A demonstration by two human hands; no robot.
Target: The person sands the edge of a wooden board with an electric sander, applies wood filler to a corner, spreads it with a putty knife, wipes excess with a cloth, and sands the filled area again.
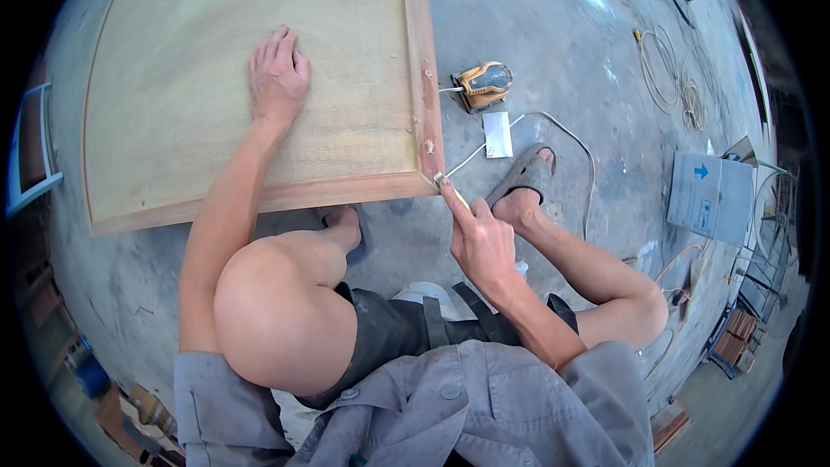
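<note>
A large framed wooden panel (346, 104), with a pale plywood face and a reddish wooden rim (328, 193), lies in front of me. My left hand (279, 76) rests flat on its face, fingers stretched out. At the panel's near right corner, my right hand (484, 242) grips a slim tool with a yellowish handle (462, 200). Its small metal tip (438, 177) is at the corner joint; the exact kind of tool is hard to make out. Light filler-like spots (429, 147) dot the right rim.
An orange and black power sander (484, 85) sits right of the panel, its cord (581, 145) looping over the concrete floor. Near it lies a white sheet of paper (497, 135). Further right are a coiled cable (666, 69) and a cardboard box (709, 196). My sandalled foot (529, 175) is beside the corner.
</note>
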